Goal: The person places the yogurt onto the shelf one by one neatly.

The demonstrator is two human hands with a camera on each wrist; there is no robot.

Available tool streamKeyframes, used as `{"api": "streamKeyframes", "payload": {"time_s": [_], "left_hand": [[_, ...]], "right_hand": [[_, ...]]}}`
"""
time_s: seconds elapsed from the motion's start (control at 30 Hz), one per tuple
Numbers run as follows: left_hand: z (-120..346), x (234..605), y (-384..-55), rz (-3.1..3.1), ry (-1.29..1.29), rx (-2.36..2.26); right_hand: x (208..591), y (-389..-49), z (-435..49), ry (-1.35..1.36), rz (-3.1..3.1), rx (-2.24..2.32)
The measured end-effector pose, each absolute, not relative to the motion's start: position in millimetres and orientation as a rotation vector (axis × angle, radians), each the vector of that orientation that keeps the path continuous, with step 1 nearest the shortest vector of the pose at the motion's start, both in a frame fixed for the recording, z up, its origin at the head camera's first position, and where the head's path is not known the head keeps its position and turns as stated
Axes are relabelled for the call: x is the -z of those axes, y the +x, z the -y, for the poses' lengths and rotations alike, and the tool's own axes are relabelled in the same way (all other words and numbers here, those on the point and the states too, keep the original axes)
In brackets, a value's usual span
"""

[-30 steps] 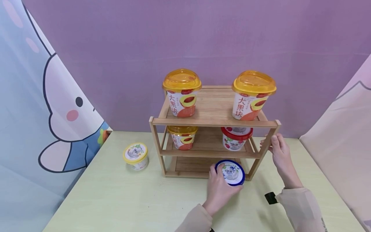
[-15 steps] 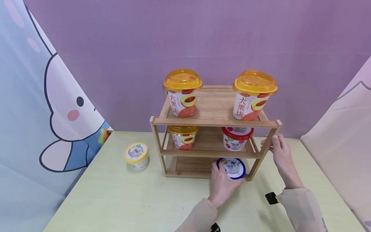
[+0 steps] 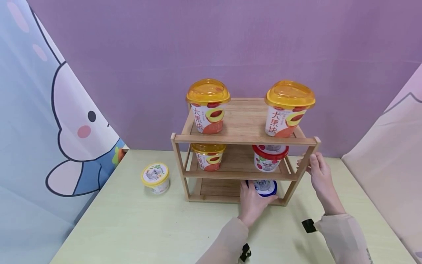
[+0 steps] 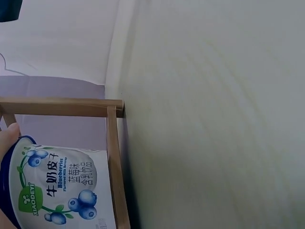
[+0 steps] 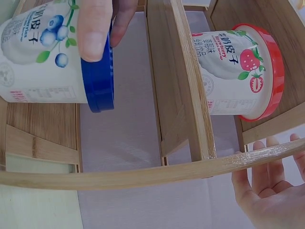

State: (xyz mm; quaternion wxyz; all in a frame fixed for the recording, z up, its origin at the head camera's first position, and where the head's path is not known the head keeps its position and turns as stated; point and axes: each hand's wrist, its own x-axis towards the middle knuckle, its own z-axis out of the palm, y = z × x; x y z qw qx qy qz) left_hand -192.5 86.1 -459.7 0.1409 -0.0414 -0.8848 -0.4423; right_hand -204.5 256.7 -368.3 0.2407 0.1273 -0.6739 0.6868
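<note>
My left hand [image 3: 252, 205] grips the rim of a blueberry milk cup [image 4: 57, 186] with a blue lid [image 3: 266, 187]. The cup is at the right end of the bottom level of a three-level wooden shelf [image 3: 247, 141], under the middle board. Its lower part is hidden in the head view; in the right wrist view its side [image 5: 45, 57] shows, with left fingers [image 5: 97, 28] over the lid. My right hand [image 3: 319, 172] holds the shelf's right front post, its fingers [image 5: 259, 171] partly behind the wood. Above the blue-lidded cup, a red-lidded strawberry cup [image 3: 268, 159] sits on the middle level.
Two yellow-domed fruit cups, a left one [image 3: 209, 106] and a right one [image 3: 288, 108], stand on the top board. A similar cup [image 3: 209, 157] is at the middle level's left. A yellow-lidded cup [image 3: 155, 178] stands on the table [image 3: 138, 223] left of the shelf. A purple backdrop [image 3: 244, 47] hangs behind.
My left hand has moved the blue-lidded cup forward, from the shelf's front edge in onto the bottom level. My right hand stays on the post.
</note>
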Motion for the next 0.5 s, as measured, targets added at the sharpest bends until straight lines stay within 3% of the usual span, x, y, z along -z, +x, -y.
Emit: {"api": "streamKeyframes", "payload": {"time_s": [0.5], "left_hand": [[-85, 464, -207, 2.507, -0.211, 1.292]], "right_hand": [[368, -204, -258, 0.318, 1.893, -1.844]]}}
